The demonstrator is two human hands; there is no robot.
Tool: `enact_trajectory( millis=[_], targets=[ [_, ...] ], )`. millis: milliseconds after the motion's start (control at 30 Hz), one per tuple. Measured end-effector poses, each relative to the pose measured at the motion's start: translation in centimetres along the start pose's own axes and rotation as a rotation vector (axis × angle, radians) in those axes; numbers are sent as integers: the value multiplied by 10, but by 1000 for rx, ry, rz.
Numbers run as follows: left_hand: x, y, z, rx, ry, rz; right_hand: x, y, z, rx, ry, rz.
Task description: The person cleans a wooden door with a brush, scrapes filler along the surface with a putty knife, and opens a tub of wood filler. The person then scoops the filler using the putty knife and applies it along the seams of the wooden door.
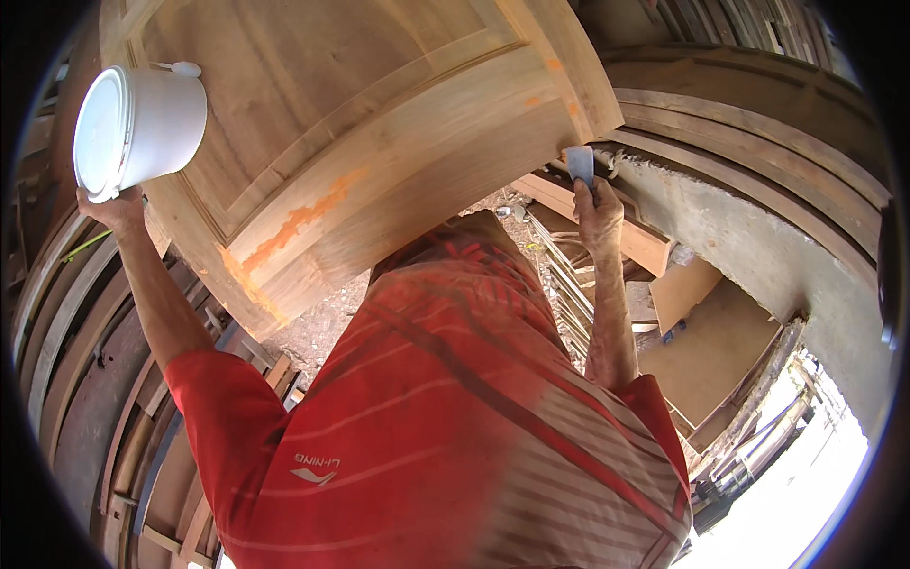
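1. Wood boards (81, 379) fill both sides of the work place.
2. One big wooden panel (322, 66) is in front of the person, between the two hands. Its near edge slants up to the right, and its far end is cut off from view. Orange patches (299, 223) mark it.
3. White bucket (169, 128): its long way runs across the view, wide rimmed end pointing left. The left hand (116, 207) grips that rim.
4. Small flat scraper (580, 163): its blade points away from the person, near the panel's right corner. The right hand (599, 213) is closed around its other end.
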State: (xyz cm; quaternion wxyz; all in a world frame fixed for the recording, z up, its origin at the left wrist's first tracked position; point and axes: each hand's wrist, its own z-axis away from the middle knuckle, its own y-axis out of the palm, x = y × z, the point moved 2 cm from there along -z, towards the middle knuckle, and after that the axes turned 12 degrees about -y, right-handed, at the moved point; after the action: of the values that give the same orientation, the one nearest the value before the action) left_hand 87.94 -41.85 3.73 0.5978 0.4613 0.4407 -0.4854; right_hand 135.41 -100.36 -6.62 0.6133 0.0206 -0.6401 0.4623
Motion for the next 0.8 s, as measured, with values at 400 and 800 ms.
enact_trajectory(
  millis=[400,800],
  targets=[
    [-1,-11,-11,38,75,-184,4,-20,-14,-122,-76,84],
    [2,-13,-12,-1,-37,-21,6,-19,-71,-131,-125,291]
  ],
)
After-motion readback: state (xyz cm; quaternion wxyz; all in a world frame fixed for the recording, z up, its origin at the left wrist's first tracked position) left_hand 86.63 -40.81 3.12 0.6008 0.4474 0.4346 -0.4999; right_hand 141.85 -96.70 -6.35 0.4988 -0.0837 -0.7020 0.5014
